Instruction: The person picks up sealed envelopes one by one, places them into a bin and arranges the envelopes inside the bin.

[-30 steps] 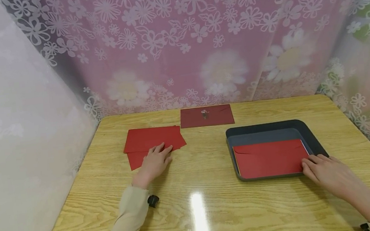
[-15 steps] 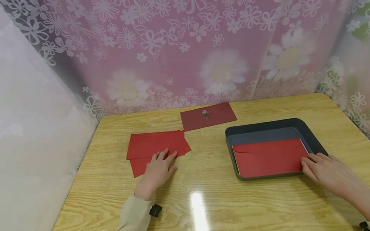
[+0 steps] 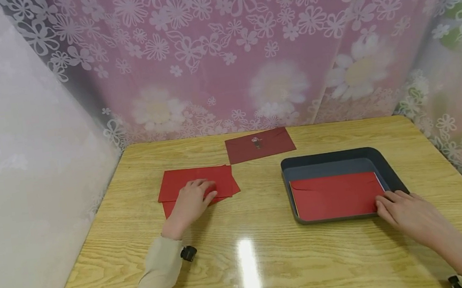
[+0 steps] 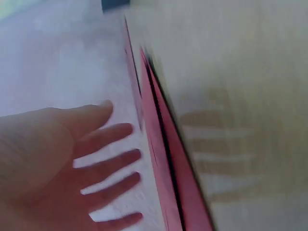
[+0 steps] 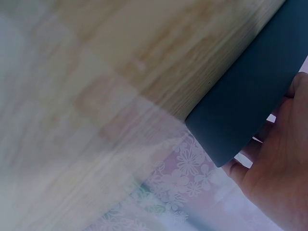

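Observation:
In the head view, a small pile of overlapping red envelopes (image 3: 194,176) lies on the left of the table. My left hand (image 3: 189,202) is above its near right part, fingers loosely bent. In the left wrist view those fingers (image 4: 113,159) are spread, with a gap between them and the red envelopes (image 4: 163,159). At the right, my right hand (image 3: 412,216) grips the near right corner of a dark grey tray (image 3: 342,156), its fingers over the rim. Inside the tray lies a red envelope (image 3: 338,196) with its flap showing, on top of lighter edges.
A maroon envelope (image 3: 244,149) with a small ornament lies at the back of the wooden table (image 3: 262,197), slightly turned, near the pile's far right corner. Floral curtains (image 3: 215,70) stand close behind the table and on both sides.
The red pile has slid toward me and slightly right, and the maroon envelope has tilted. My left hand has come off the pile's near edge and shifted left. The right hand stays put.

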Demonstrator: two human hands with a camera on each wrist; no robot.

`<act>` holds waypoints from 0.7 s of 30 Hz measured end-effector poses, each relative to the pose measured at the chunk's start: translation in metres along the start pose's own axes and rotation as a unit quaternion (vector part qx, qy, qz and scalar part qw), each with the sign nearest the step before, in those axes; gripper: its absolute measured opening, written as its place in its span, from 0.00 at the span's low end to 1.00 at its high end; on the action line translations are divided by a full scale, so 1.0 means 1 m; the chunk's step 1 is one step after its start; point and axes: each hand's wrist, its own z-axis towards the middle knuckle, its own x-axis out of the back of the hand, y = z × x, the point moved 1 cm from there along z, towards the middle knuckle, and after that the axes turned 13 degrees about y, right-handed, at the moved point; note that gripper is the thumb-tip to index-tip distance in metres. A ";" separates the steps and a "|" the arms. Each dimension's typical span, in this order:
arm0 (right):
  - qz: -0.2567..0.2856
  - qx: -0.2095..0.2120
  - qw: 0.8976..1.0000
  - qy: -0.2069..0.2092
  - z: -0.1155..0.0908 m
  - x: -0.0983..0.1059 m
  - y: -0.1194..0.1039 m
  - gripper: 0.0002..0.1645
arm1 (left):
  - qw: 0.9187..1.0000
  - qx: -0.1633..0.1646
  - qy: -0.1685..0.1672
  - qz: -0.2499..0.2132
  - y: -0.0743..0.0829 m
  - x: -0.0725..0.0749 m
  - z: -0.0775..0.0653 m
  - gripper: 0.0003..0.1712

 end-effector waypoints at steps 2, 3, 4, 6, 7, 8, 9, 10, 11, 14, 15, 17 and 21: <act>-0.001 0.004 1.000 0.004 0.000 0.000 0.000 0.11 | 1.000 0.004 0.014 -0.006 -0.013 0.002 0.012 0.25; -0.002 0.004 1.000 -0.003 0.000 0.000 0.000 0.12 | 1.000 0.010 0.017 -0.005 -0.020 0.003 0.018 0.26; -0.001 0.002 1.000 -0.008 0.000 0.000 0.000 0.12 | 1.000 0.016 0.018 -0.002 -0.027 0.003 0.023 0.27; 0.001 0.001 1.000 -0.017 0.001 0.000 0.000 0.13 | 1.000 0.025 0.011 0.007 -0.040 0.005 0.031 0.31; 0.001 0.002 1.000 -0.023 0.001 -0.001 0.000 0.13 | 1.000 0.029 0.005 0.011 -0.046 0.006 0.035 0.33; 0.002 0.000 1.000 -0.027 0.001 -0.001 0.000 0.14 | 0.999 0.032 -0.003 0.015 -0.051 0.006 0.038 0.35; 0.001 0.003 1.000 -0.030 0.001 -0.001 0.000 0.14 | 0.999 0.034 -0.012 0.019 -0.055 0.006 0.040 0.37; 0.004 -0.001 1.000 -0.025 0.001 -0.002 -0.001 0.14 | 0.999 0.035 -0.021 0.021 -0.058 0.006 0.041 0.39; 0.005 -0.002 1.000 -0.021 0.001 -0.002 -0.001 0.13 | 0.999 0.035 -0.029 0.021 -0.061 0.006 0.042 0.41; 0.006 -0.009 1.000 -0.015 0.001 -0.002 -0.001 0.13 | 0.998 0.035 -0.040 0.018 -0.063 0.005 0.043 0.45; 0.007 -0.012 1.000 -0.013 0.001 -0.001 -0.001 0.13 | 0.999 0.033 -0.040 0.016 -0.063 0.005 0.043 0.46; 0.008 -0.018 1.000 -0.013 0.001 -0.001 -0.001 0.14 | 0.999 0.032 -0.034 0.010 -0.062 0.004 0.043 0.46; 0.007 -0.018 1.000 -0.005 0.001 -0.001 0.000 0.13 | 0.999 0.032 -0.015 0.003 -0.059 0.003 0.043 0.44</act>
